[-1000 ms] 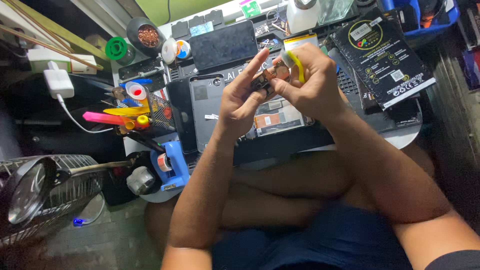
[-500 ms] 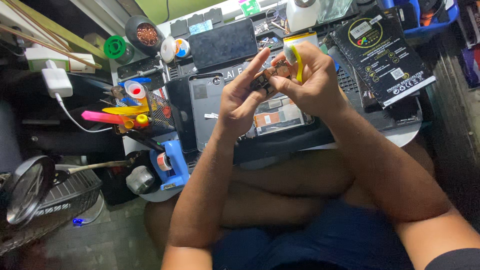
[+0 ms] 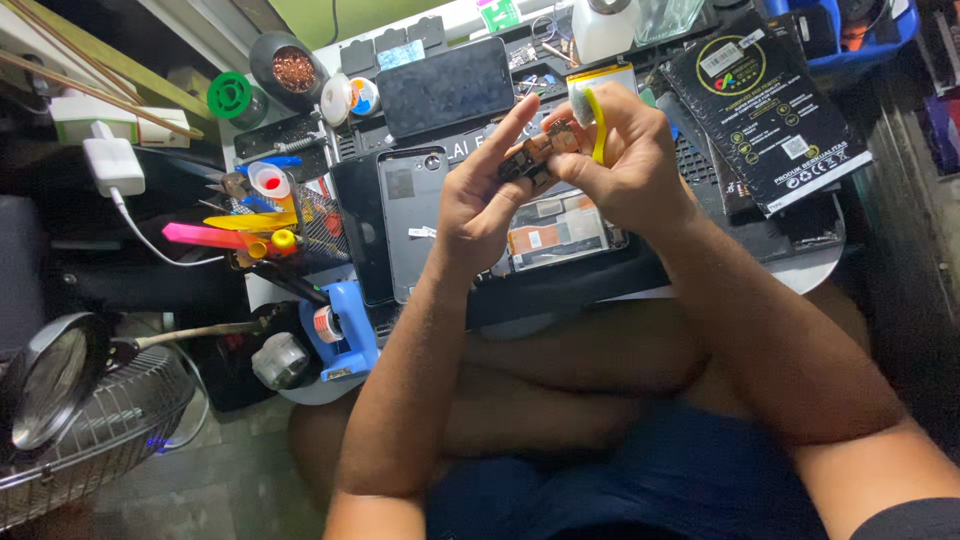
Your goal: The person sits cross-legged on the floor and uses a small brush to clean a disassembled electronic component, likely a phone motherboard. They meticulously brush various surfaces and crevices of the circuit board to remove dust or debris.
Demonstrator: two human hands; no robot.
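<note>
Both hands have come up a little higher over the table (image 3: 810, 275) than a moment ago, and the yellow tool now stands more upright. The left hand (image 3: 478, 205) pinches one end of a small orange and black phone part (image 3: 535, 155), fingers closed on it, with one finger pointing straight out. The right hand (image 3: 625, 165) is closed on the other end of the part and also holds the thin yellow tool (image 3: 599, 128), which looks like smooth bendy plastic. So the part is up in the air between the two hands, not lying down. It looks like the hands are working on it up close. Under them lies an open phone (image 3: 555, 232), flat and grey, with shiny orange bits inside. A dark glass phone (image 3: 445, 87) lies farther back. A blue tape holder (image 3: 345, 330) sits at the near edge.
</note>
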